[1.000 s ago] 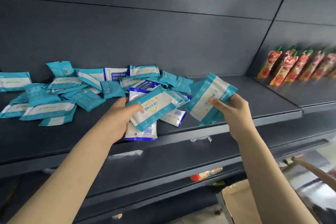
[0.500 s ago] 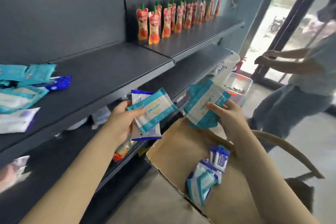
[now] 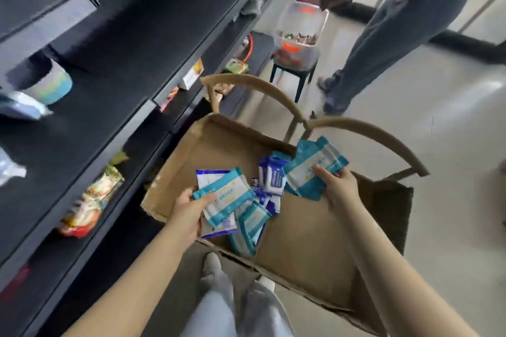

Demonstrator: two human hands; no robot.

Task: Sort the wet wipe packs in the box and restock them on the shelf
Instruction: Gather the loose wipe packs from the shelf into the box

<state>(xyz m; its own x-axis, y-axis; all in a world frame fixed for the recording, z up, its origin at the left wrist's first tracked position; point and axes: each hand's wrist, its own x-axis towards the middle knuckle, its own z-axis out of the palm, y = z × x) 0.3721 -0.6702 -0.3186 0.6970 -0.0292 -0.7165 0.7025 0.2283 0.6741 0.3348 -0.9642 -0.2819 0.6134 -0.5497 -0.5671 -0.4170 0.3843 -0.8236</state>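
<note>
Shelf [image 3: 90, 123]: dark tiers run along the 9 to 11 o'clock side. Snack packets [image 3: 90, 200] lie on a lower tier at 8 o'clock. Pale items at the far left edge are too blurred to identify.

Left hand [image 3: 189, 208]: clasped round two wipe packs, a teal-edged pack [image 3: 224, 200] on top and a blue-edged pack [image 3: 216, 227] beneath, thumb across the upper face. Both colours are held fanned apart, apparently for comparison, which fits sorting by type.

Box [image 3: 301, 241]: open cardboard, from centre to 5 o'clock. It appears to rest on a chair [image 3: 364, 134] whose curved back shows at its 1 o'clock, which would keep it within reach beside the shelf. Loose packs [image 3: 250, 224], teal and blue mixed, lie in its near-left part, just beneath the left hand.

Right hand [image 3: 339, 186]: grasping teal packs [image 3: 312, 169] as a stack, at 2 o'clock of the loose packs, over the box's far wall. They are one colour only, so this is judged the sorted batch.

Second person [image 3: 397, 22]: at 1 o'clock beside a clear bin [image 3: 298, 35], well apart.
</note>
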